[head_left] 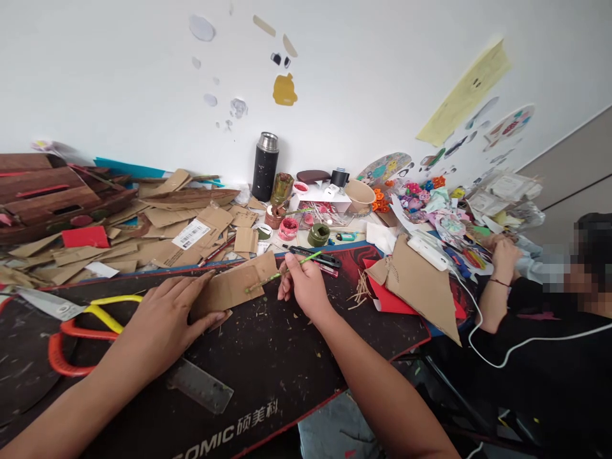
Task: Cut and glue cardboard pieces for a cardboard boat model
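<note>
My left hand point(167, 315) is closed on a strip of brown cardboard point(236, 278), fingers along its far edge and thumb at the near one. Between the thumb and fingers of my right hand point(303, 284) is a thin green stick point(310, 257). Its lower end meets the right part of the cardboard; whether it has bristles is too small to tell. Behind my right hand lies a black utility knife point(325, 257). Open paint pots stand farther back: green point(319, 234), red point(288, 227) and brown point(275, 217).
Large scissors point(71, 344) and a clear ruler point(203, 386) lie on the black mat point(296, 376). Cardboard scraps point(201, 236) and a wooden-looking model point(52, 191) crowd the left. A black flask point(265, 169) stands by the wall. At right, a person point(526, 312) sits near a white cable point(497, 364).
</note>
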### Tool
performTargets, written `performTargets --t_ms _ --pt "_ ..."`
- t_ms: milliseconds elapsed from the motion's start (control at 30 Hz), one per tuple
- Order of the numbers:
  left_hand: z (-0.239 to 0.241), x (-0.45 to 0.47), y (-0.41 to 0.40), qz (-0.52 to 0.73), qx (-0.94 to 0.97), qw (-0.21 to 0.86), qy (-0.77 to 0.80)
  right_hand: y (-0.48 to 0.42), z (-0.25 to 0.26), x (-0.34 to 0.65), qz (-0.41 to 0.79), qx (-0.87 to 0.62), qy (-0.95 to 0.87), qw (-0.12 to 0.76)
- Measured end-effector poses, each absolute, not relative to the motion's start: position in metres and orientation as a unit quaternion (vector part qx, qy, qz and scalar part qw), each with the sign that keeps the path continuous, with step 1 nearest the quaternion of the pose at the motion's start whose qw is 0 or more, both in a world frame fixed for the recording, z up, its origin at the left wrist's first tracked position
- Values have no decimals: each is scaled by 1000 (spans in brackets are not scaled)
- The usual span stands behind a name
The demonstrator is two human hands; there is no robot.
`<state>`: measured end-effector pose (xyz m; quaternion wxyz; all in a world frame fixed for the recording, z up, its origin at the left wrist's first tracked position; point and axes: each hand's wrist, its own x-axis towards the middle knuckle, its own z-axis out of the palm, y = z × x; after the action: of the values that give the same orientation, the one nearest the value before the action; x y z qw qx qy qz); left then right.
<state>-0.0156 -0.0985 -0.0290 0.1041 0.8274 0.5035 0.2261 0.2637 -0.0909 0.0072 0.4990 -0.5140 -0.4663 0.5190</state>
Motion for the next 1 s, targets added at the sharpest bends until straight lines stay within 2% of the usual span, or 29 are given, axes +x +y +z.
performTargets --t_ms 233,667,1000 --pt "-29 -16 -99 216 830 103 503 -70 2 261 497 -521 -449 529" --pt "-32 -17 -99 226 828 102 502 -96 7 279 505 -527 -461 505" --pt "-32 -17 -99 222 833 89 499 -70 5 256 505 -512 -457 523"
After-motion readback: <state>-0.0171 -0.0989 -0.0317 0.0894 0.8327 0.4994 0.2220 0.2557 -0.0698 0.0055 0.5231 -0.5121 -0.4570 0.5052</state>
